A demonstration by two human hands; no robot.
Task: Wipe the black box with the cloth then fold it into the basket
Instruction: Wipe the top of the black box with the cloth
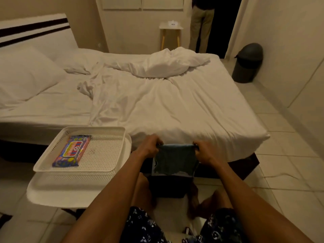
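A small blue-grey cloth [175, 160] hangs stretched between my two hands, just in front of the bed's near edge. My left hand [150, 146] pinches its top left corner and my right hand [204, 151] pinches its top right corner. Below the cloth, between my knees, stands the black box [168, 187], its top partly hidden by the cloth. To the left a white perforated basket [112, 135] rests on a white stool, holding a colourful pack of wet wipes [71, 151].
The bed [157, 106] with rumpled white sheets and a pillow fills the middle. A dark bin [248, 63] stands by the right wall. A person stands in the far doorway beside a small white side table [171, 32]. Tiled floor runs along the right.
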